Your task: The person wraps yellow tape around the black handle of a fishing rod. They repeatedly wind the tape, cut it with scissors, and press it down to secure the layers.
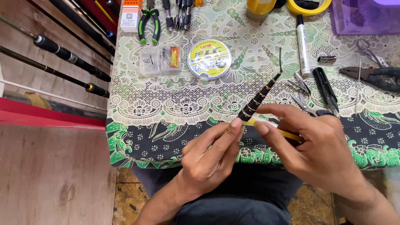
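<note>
1. The slim black tapered rod piece with gold bands (256,99) is held above the table's near edge, its thin tip pointing toward the round spool of fishing line (209,59).
2. The left hand (208,156) pinches its thick lower end with its fingertips.
3. The right hand (316,146) pinches a narrow yellow strip (287,133) against it.
4. It looks light, stiff and slick; the fine tip seems fragile, so the thick end is the safer grip.

You look down on a table (137,125) covered with a green, cream and black floral lace-patterned cloth (175,100). To your left, light wooden boards (50,175) lie behind a red edge (41,116), with dark rods (62,54) slanting across. Beneath the table, worn brownish floor tiles (129,196) show. The light is soft and even.
</note>
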